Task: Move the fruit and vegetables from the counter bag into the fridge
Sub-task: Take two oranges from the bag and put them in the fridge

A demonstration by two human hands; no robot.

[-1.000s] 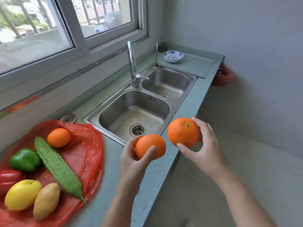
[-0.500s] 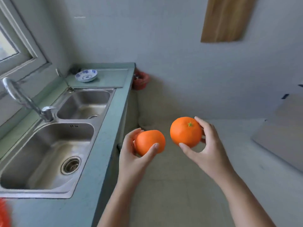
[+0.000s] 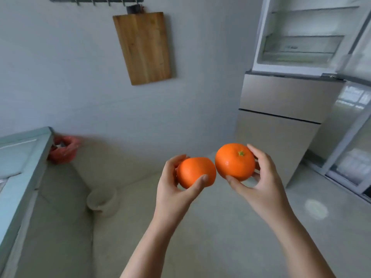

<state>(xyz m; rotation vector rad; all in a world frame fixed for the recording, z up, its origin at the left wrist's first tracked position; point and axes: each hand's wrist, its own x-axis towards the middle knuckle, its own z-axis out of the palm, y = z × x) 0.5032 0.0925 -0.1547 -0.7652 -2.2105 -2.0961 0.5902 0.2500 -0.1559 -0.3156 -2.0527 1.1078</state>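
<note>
My left hand grips a smaller orange between thumb and fingers. My right hand holds a larger orange with its green stem facing up. The two oranges are side by side, almost touching, in front of me over the floor. The fridge stands at the upper right with its top compartment open, showing bare white shelves; its open door is at the right edge. The counter bag with the other produce is out of view.
The end of the green counter runs along the left edge, with a red bag hanging beside it. A pale bucket sits on the floor in the corner. A wooden cutting board hangs on the wall.
My view has swung right, away from the sink and the produce bag, bringing the open fridge into sight. Both hands keep their oranges, now closer together.
</note>
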